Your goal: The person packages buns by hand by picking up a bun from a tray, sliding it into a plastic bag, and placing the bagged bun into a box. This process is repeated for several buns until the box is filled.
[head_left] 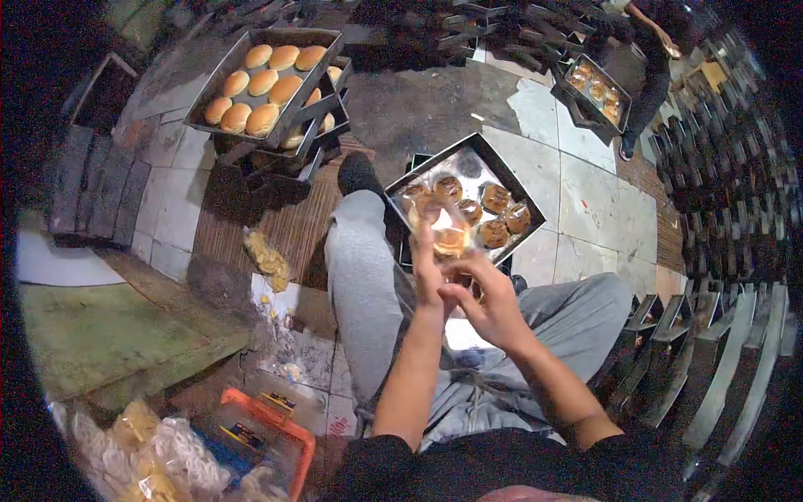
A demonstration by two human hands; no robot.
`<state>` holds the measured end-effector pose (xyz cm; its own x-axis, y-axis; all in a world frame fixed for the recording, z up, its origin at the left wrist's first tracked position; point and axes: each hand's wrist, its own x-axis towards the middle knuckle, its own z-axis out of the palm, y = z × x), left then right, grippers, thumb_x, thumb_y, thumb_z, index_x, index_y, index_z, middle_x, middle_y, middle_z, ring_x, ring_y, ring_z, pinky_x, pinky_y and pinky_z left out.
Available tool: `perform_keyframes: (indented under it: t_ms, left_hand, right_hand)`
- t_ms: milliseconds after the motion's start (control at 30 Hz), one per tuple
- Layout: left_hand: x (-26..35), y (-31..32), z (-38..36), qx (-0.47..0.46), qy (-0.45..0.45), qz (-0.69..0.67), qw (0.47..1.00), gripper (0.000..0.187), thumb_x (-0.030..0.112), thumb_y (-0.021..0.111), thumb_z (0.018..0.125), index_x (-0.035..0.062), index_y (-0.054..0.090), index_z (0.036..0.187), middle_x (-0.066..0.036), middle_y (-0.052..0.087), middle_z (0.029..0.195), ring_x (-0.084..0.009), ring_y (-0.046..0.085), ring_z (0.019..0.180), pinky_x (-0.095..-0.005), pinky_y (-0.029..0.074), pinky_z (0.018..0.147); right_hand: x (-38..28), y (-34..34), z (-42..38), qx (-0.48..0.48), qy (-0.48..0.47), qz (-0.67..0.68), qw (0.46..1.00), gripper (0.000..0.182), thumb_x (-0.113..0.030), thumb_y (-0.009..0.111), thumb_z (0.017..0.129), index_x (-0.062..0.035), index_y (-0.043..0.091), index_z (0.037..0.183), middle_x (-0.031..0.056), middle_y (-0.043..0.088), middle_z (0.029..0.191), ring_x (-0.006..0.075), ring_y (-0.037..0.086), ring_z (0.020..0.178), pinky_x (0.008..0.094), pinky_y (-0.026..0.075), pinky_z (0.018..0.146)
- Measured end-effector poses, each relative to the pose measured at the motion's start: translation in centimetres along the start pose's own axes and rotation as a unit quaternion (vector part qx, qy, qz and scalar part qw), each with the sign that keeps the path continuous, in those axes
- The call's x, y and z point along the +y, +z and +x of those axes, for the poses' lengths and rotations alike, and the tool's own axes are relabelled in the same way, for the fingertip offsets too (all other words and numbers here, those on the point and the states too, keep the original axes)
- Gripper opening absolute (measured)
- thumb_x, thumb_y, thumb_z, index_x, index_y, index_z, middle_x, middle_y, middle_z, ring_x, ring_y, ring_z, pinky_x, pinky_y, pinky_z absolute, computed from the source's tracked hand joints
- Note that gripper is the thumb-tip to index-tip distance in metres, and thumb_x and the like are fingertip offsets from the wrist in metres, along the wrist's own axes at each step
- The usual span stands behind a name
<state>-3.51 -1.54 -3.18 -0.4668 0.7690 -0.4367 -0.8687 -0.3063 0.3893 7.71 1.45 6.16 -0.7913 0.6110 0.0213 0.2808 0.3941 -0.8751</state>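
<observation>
My left hand (427,263) and my right hand (485,297) meet in front of me, both gripping a clear plastic bag with a bun (449,238) inside it. Just beyond them, on the floor between my legs, lies a dark metal tray (418,180) that carries several browned buns (493,213). I sit with my grey-trousered legs spread to either side of that tray.
A stack of trays (276,138) topped with pale round buns (263,84) stands at the far left. Another person (657,58) carries a tray of buns (595,90) at the far right. Packed bags (142,456) and an orange crate (280,427) sit near left; empty racks (719,351) stand right.
</observation>
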Motion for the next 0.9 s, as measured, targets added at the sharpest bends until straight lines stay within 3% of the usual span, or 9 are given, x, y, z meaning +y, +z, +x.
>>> perform_keyframes:
  t_ms: [100, 233, 300, 367, 533, 600, 633, 700, 900]
  left_hand:
    - [-0.4, 1.9, -1.0, -0.059, 0.051, 0.021, 0.997, 0.050, 0.039, 0.057, 0.104, 0.0094, 0.046, 0.142, -0.011, 0.062, 0.124, -0.0240, 0.067, 0.109, -0.0398, 0.060, 0.086]
    - [4.4, 3.5, -3.3, -0.047, 0.077, 0.004, 0.996, 0.056, 0.048, 0.052, 0.104, 0.0083, 0.050, 0.143, -0.012, 0.066, 0.127, -0.0262, 0.068, 0.112, -0.0404, 0.062, 0.084]
    - [6.0, 2.7, -4.6, -0.022, 0.081, -0.002, 0.996, 0.053, 0.050, 0.045, 0.105, 0.0100, 0.052, 0.139, -0.014, 0.065, 0.132, -0.0309, 0.066, 0.117, -0.0496, 0.061, 0.087]
    - [6.8, 2.8, -8.1, -0.066, 0.053, 0.088, 0.993, 0.054, 0.050, 0.043, 0.106, 0.0089, 0.052, 0.141, -0.014, 0.065, 0.133, -0.0293, 0.066, 0.118, -0.0470, 0.060, 0.088]
    - [8.5, -0.9, -16.1, 0.043, 0.054, 0.333, 0.940, 0.055, 0.050, 0.045, 0.107, 0.0060, 0.056, 0.138, -0.012, 0.063, 0.135, -0.0205, 0.062, 0.124, -0.0348, 0.055, 0.086]
    - [11.5, 0.0, -17.1, 0.197, -0.047, 0.675, 0.710, 0.041, 0.044, 0.063, 0.102, 0.0094, 0.065, 0.124, -0.010, 0.066, 0.122, -0.0175, 0.066, 0.104, -0.0276, 0.051, 0.075]
    - [11.6, 0.3, -16.9, 0.199, -0.045, 0.675, 0.709, 0.041, 0.044, 0.063, 0.102, 0.0094, 0.065, 0.124, -0.010, 0.066, 0.122, -0.0175, 0.066, 0.104, -0.0276, 0.051, 0.075]
    - [11.1, 0.9, -15.8, 0.079, 0.438, 0.663, 0.601, 0.021, 0.019, 0.073, 0.095, 0.0055, 0.070, 0.111, -0.010, 0.066, 0.108, -0.0173, 0.066, 0.091, -0.0282, 0.049, 0.069]
    - [13.0, 1.6, -13.2, -0.041, 0.531, 0.576, 0.620, 0.017, 0.003, 0.071, 0.094, 0.0043, 0.065, 0.110, -0.007, 0.064, 0.096, -0.0138, 0.059, 0.072, -0.0271, 0.047, 0.063]
  right_hand:
    - [-0.5, -1.5, -0.9, -0.007, 0.150, 0.142, 0.978, 0.019, -0.019, 0.071, 0.094, -0.0002, 0.068, 0.096, 0.0097, 0.070, 0.082, 0.0180, 0.066, 0.078, 0.0358, 0.052, 0.074]
    - [-0.2, -6.6, -1.6, -0.554, -0.087, 0.412, 0.718, 0.013, -0.009, 0.072, 0.094, 0.0036, 0.070, 0.092, 0.0114, 0.072, 0.085, 0.0190, 0.068, 0.081, 0.0332, 0.053, 0.074]
    - [-0.6, -6.8, -2.9, -0.243, 0.140, 0.365, 0.888, 0.012, -0.007, 0.072, 0.094, 0.0039, 0.072, 0.099, 0.0102, 0.072, 0.090, 0.0201, 0.068, 0.084, 0.0317, 0.053, 0.077]
    - [-3.4, -4.7, -1.8, 0.069, -0.035, 0.119, 0.990, 0.027, -0.007, 0.077, 0.086, -0.0024, 0.074, 0.112, 0.0106, 0.071, 0.109, 0.0218, 0.069, 0.095, 0.0333, 0.055, 0.086]
    - [-1.1, -0.6, -1.7, 0.077, -0.158, 0.161, 0.971, 0.013, -0.004, 0.075, 0.087, 0.0014, 0.074, 0.098, 0.0118, 0.071, 0.101, 0.0221, 0.070, 0.091, 0.0319, 0.055, 0.080]
    - [-1.1, 0.6, -0.5, 0.090, -0.165, 0.185, 0.965, 0.012, -0.004, 0.075, 0.087, 0.0019, 0.073, 0.097, 0.0116, 0.071, 0.098, 0.0205, 0.070, 0.090, 0.0311, 0.055, 0.079]
    - [-1.1, 1.3, 0.0, 0.102, -0.130, 0.205, 0.965, 0.011, -0.004, 0.074, 0.088, 0.0018, 0.073, 0.098, 0.0112, 0.071, 0.096, 0.0196, 0.070, 0.089, 0.0306, 0.055, 0.078]
    - [-1.7, 1.8, 0.8, 0.106, -0.093, 0.253, 0.957, 0.013, -0.006, 0.074, 0.090, 0.0005, 0.073, 0.101, 0.0106, 0.071, 0.093, 0.0180, 0.070, 0.084, 0.0312, 0.055, 0.073]
    - [-6.8, -0.9, 0.7, 0.184, -0.308, -0.009, 0.933, 0.016, -0.001, 0.071, 0.084, -0.0045, 0.073, 0.100, 0.0116, 0.068, 0.097, 0.0296, 0.069, 0.078, 0.0360, 0.056, 0.071]
